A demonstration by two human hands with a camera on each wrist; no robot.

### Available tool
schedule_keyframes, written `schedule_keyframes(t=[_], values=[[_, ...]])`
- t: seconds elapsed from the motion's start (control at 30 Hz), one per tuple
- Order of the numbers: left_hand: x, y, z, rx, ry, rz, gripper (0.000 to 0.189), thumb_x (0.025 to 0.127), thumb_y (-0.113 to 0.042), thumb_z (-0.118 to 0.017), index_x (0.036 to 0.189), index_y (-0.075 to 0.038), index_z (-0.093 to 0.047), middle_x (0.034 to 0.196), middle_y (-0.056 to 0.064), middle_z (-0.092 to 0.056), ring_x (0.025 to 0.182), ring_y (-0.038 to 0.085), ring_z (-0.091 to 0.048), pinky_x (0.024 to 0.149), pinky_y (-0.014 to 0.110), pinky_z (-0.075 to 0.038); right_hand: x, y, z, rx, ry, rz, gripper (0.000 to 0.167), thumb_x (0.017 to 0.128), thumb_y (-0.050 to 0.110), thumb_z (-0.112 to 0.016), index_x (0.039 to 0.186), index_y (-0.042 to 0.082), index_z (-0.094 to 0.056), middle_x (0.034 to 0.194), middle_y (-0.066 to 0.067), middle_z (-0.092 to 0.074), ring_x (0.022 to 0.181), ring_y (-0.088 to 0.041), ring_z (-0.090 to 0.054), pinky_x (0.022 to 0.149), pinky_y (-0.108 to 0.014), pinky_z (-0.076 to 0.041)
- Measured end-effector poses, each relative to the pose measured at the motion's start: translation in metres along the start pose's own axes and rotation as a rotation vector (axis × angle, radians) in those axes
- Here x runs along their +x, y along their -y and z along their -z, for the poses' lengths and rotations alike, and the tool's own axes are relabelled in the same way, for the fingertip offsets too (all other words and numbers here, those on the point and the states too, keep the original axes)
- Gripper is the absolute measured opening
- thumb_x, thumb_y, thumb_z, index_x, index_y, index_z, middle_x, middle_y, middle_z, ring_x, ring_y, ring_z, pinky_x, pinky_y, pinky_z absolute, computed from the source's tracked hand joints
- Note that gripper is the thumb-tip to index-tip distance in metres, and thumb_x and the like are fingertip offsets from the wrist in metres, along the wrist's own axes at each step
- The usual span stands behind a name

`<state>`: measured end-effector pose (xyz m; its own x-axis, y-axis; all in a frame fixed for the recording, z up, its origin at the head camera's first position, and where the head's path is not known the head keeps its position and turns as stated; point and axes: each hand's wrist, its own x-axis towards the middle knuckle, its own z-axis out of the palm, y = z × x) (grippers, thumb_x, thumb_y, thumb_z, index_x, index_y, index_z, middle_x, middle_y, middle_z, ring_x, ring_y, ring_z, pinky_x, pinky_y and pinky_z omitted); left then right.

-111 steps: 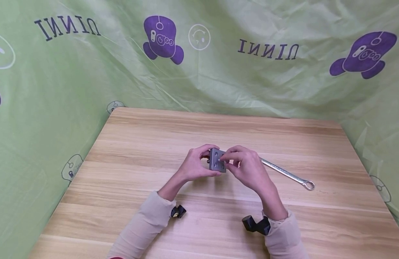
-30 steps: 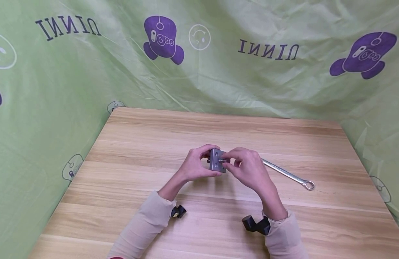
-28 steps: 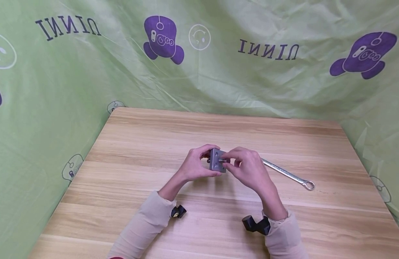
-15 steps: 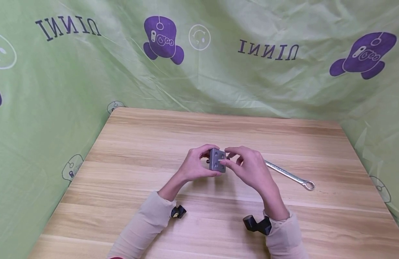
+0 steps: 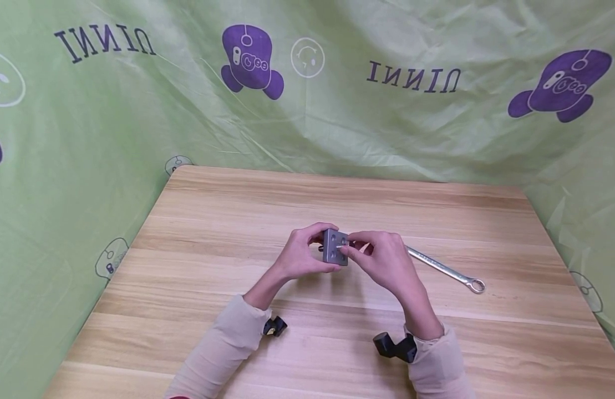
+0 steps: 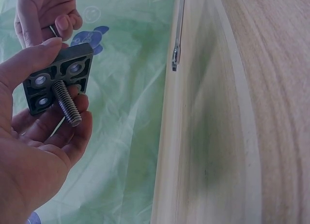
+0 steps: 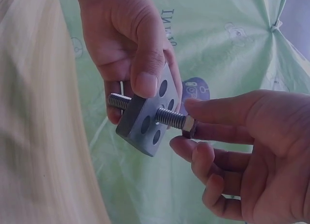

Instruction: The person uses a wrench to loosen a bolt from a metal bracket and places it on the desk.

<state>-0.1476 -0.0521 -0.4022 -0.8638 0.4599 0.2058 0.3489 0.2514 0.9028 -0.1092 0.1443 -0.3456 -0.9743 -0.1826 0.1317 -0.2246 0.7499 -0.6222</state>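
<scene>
My left hand (image 5: 299,255) grips a dark grey square plate (image 5: 329,252) by its edges, raised over the table. The plate has round holes near its corners. A threaded hex bolt (image 7: 170,118) passes through its centre. On the far side the bolt's threaded end (image 6: 67,104) sticks out, as the left wrist view shows. Thumb and fingers of my right hand (image 5: 387,260) pinch the hex head, with a stretch of thread exposed between head and plate. The other right fingers are loosely curled.
A long silver wrench (image 5: 444,267) lies on the wooden table (image 5: 227,210) beyond my right hand, which hides its far end; its ring end points right. Green printed fabric (image 5: 187,111) hangs behind and beside the table. Each sleeve cuff carries a black wrist device (image 5: 394,346).
My right fingers spread away from the bolt head half a second ago and now close on it again. The left hand and plate stay nearly still. The wrench has not moved.
</scene>
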Motion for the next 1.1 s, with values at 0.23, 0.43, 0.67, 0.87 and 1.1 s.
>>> schedule_keyframes(t=[0.23, 0.43, 0.67, 0.87, 1.1], values=[[0.0, 0.001, 0.0, -0.005, -0.008, -0.013, 0.069, 0.062, -0.009, -0.093, 0.125, -0.004, -0.064, 0.112, 0.014, -0.074, 0.097, 0.021, -0.069, 0.089, 0.027, -0.057, -0.001, -0.002, 0.0, -0.007, -0.041, 0.124, 0.019, 0.08, 0.009, -0.08, 0.1, 0.01, -0.08, 0.089, -0.007, -0.077, 0.063, -0.008, -0.059, 0.056, -0.019, -0.043], [0.0, 0.0, 0.001, -0.001, -0.009, -0.009, 0.069, 0.062, -0.009, -0.093, 0.125, -0.004, -0.063, 0.112, 0.014, -0.073, 0.098, 0.022, -0.069, 0.089, 0.026, -0.057, -0.001, -0.002, -0.002, 0.007, -0.066, 0.194, 0.021, 0.077, -0.003, -0.078, 0.094, 0.009, -0.079, 0.092, -0.007, -0.075, 0.064, -0.008, -0.056, 0.058, -0.019, -0.045], [0.001, 0.0, 0.001, 0.001, -0.002, -0.012, 0.071, 0.062, -0.008, -0.093, 0.126, 0.001, -0.062, 0.111, 0.015, -0.074, 0.097, 0.023, -0.069, 0.09, 0.026, -0.057, -0.001, -0.003, -0.004, 0.015, -0.079, 0.255, 0.024, 0.075, -0.01, -0.074, 0.087, 0.01, -0.077, 0.093, -0.005, -0.073, 0.068, -0.01, -0.057, 0.06, -0.02, -0.048], [0.001, 0.0, 0.0, -0.001, -0.002, -0.009, 0.07, 0.063, -0.009, -0.093, 0.126, -0.001, -0.063, 0.111, 0.014, -0.074, 0.097, 0.021, -0.069, 0.09, 0.027, -0.057, -0.002, -0.005, 0.001, 0.033, -0.016, 0.253, 0.024, 0.077, -0.004, -0.078, 0.097, 0.01, -0.076, 0.1, -0.006, -0.072, 0.069, -0.01, -0.058, 0.061, -0.022, -0.05], [0.0, -0.001, 0.0, -0.007, 0.001, -0.003, 0.071, 0.062, -0.008, -0.092, 0.126, -0.001, -0.062, 0.111, 0.015, -0.073, 0.098, 0.022, -0.069, 0.091, 0.028, -0.057, -0.001, -0.007, 0.006, 0.043, 0.014, 0.117, 0.034, 0.084, 0.021, -0.081, 0.113, 0.006, -0.073, 0.104, -0.009, -0.076, 0.067, -0.009, -0.06, 0.059, -0.021, -0.048]])
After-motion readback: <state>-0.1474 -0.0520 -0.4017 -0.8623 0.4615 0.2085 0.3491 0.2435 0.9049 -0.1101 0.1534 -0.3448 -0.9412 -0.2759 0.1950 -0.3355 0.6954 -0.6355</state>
